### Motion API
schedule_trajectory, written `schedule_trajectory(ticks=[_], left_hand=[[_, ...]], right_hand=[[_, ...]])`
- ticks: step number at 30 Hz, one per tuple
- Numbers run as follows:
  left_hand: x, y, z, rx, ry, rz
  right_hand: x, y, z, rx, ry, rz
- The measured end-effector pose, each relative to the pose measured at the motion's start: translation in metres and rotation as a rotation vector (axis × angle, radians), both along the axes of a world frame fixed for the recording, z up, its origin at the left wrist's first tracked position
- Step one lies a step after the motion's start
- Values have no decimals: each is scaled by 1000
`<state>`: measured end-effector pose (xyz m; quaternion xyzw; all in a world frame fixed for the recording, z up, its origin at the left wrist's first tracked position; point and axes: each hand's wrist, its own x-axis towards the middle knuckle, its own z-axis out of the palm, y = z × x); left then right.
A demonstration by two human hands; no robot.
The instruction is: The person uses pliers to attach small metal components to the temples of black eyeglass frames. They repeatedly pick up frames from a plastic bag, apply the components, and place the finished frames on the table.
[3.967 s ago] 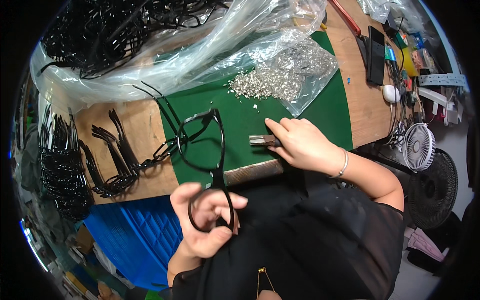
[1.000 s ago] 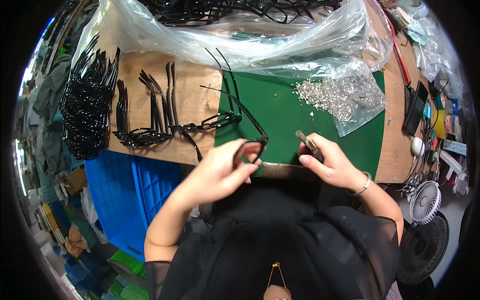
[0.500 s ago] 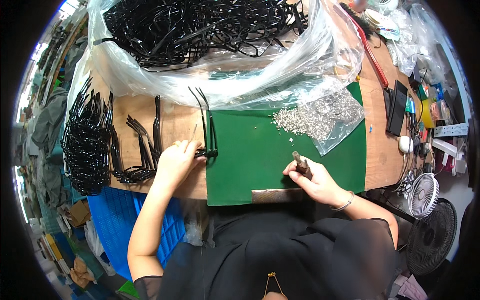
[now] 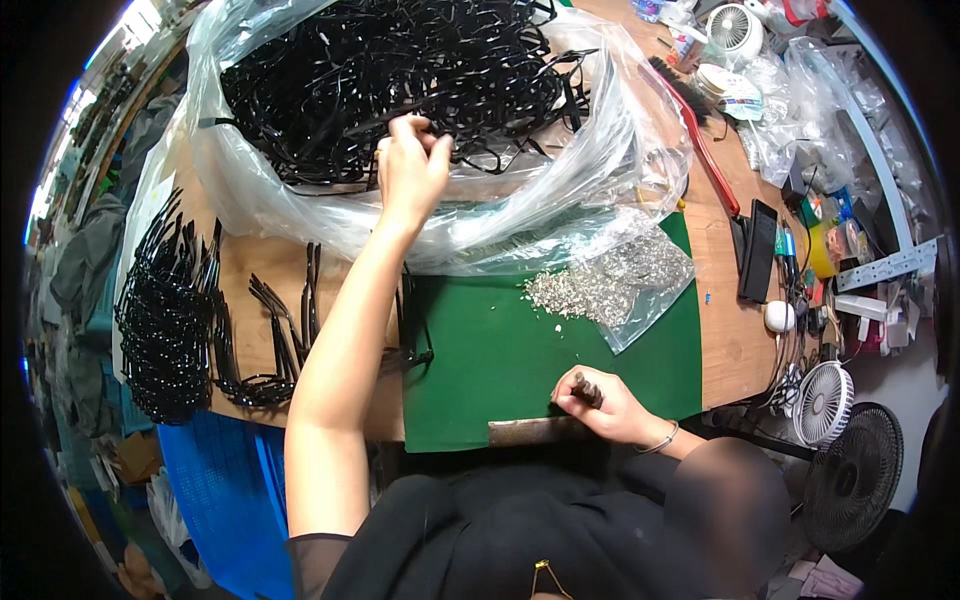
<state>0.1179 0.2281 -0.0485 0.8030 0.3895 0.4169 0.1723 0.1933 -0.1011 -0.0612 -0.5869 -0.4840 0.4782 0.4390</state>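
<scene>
My left hand [image 4: 412,172] reaches into a clear plastic bag [image 4: 560,190] at the far side. Its curled fingers touch the heap of glossy black glasses frames [image 4: 320,90] there; what they grip is partly hidden. My right hand [image 4: 612,408] is closed around a short dark brown tool [image 4: 587,391], just above the near edge of the green mat [image 4: 470,370]. At the mat's left edge stand a few black glasses frames [image 4: 425,340], partly behind my left forearm. Small silvery parts [image 4: 575,292] lie in a loose pile on the mat.
More black frames stand in a dense stack [image 4: 165,320] at the left. A small clear bag [image 4: 650,285] holds more silvery parts. To the right are a black phone [image 4: 758,250], a red-handled tool [image 4: 710,165], cables and two fans [image 4: 825,400]. A blue crate [image 4: 215,500] sits below the table.
My left hand has left the standing frames at the mat's left edge and moved up and away into the bag. The right hand keeps its tool, and the view has shifted slightly.
</scene>
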Motion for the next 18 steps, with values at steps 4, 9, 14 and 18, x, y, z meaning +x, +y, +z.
schedule_trajectory(ticks=[4, 9, 14, 18], left_hand=[[-5, -18, 6, 169, 245, -239], [-15, -52, 60, -303, -270, -561], [-84, -120, 112, -1085, -557, -493], [-115, -176, 101, -1228, -751, -638]], right_hand=[[-3, 26, 15, -145, -146, 60], [-7, 24, 22, 11, -271, 221], [15, 4, 35, -15, -680, 58], [10, 14, 20, -32, -1035, 93]])
